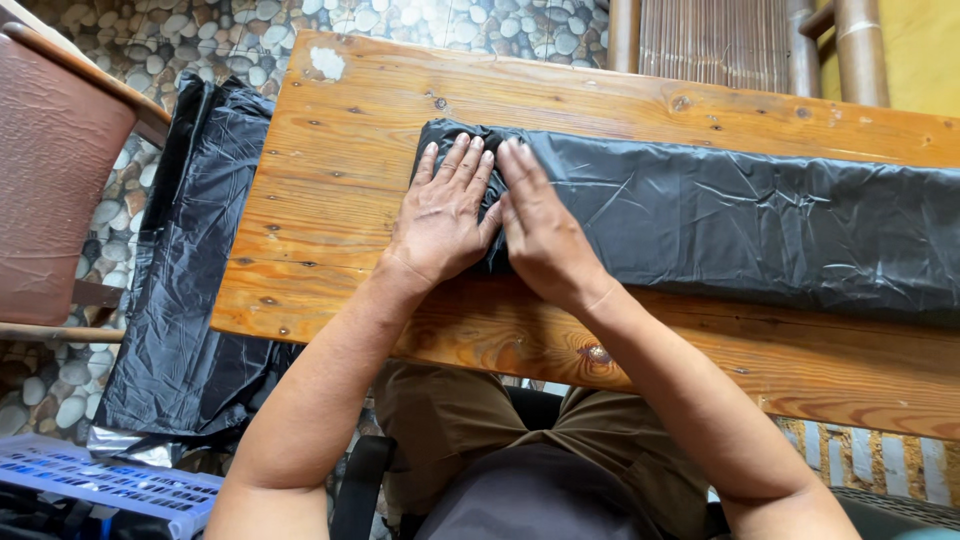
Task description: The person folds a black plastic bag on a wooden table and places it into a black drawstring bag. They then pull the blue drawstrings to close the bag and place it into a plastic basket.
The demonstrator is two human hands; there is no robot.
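Item 1. Our left hand (440,215): flat, palm down, fingers straight and close together, pressing the near-left end of the folded black plastic sheet (720,225). It grips nothing; the fingers lie on top of the plastic, pointing to 12 o'clock.

Item 2. Our right hand (540,230): flat likewise, fingers extended and together, laid on the same sheet just at 3 o'clock of the left hand, the two hands touching along their inner edges. Nothing is clasped.

Item 3. Folded black plastic sheet: a long, creased band lying on the wooden table (340,170), running from our hands toward 3 o'clock and out of the picture. Its left end sits under our fingertips.

Item 4. Wooden table: orange-brown planks with knots; bare wood at 9 o'clock of our hands and along the near edge.

Item 5. Loose black plastic (185,280): hanging off the table's left end, at 9 o'clock, down toward the pebble floor (300,20).

Item 6. Brown chair (50,170): far 9 o'clock.

Item 7. Pale blue slotted crate (110,480): at 7 o'clock, low.
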